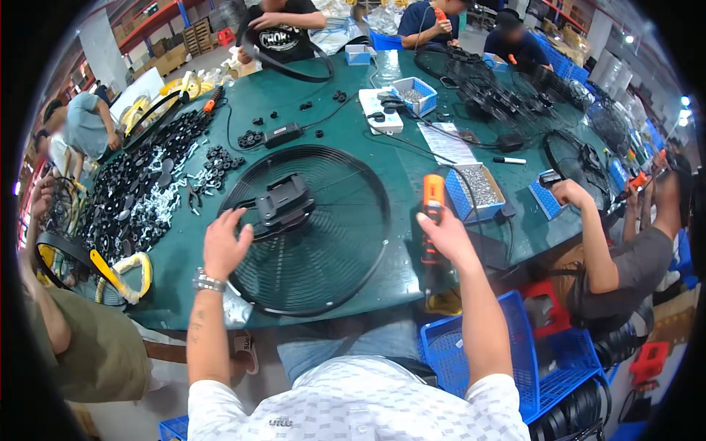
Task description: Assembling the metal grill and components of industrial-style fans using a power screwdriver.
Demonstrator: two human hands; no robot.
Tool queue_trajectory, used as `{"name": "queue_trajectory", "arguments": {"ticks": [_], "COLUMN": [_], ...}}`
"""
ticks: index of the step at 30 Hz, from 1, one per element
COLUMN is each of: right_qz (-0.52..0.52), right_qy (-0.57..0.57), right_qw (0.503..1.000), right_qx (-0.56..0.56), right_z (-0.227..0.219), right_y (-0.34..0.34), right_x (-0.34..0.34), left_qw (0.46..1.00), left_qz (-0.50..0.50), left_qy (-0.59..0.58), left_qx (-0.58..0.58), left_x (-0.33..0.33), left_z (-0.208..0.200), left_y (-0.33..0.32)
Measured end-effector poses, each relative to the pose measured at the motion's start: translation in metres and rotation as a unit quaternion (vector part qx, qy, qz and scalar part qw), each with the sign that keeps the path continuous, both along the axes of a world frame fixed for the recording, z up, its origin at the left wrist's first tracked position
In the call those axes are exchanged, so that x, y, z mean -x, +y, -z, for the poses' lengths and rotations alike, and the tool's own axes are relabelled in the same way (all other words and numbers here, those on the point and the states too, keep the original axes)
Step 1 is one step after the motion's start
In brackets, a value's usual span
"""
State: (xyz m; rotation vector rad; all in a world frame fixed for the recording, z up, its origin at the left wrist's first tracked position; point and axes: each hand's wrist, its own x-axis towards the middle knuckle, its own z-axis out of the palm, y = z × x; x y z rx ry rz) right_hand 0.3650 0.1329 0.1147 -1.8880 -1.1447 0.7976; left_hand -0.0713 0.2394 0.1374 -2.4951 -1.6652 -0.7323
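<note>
In front of me a round black wire fan guard (346, 242) lies flat on the green table, with a boxy black plastic housing (285, 203) at its middle. My left hand (226, 241) is over the guard's left rim, fingers apart, close to the housing's left side; whether the fingertips touch it I cannot tell. To the right of the guard, my right hand (446, 234) is wrapped round an orange and black electric screwdriver (432, 192). The screwdriver's lower end points toward the table's near edge.
Black plastic parts (125, 202) and screws are heaped at the left. A blue screw box (476, 189) stands beyond my right hand; further back are a white power unit (379, 110) and stacked guards (507, 99). Co-workers surround the table. A blue crate (482, 345) is below.
</note>
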Motion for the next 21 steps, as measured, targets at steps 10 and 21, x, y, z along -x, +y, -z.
{"name": "queue_trajectory", "arguments": {"ticks": [10,21], "right_qz": [0.039,-0.092], "right_qy": [-0.322,-0.362], "right_qw": [0.938,0.927], "right_qx": [0.123,-0.044], "right_z": [0.029,0.009], "right_y": [0.097,0.056], "right_x": [0.013,0.062], "left_qw": [0.996,0.973], "left_qz": [0.063,-0.142], "left_qy": [0.022,-0.16], "left_qx": [0.054,0.088], "left_x": [0.099,0.095], "left_z": [-0.002,0.031], "left_y": [0.06,0.076]}}
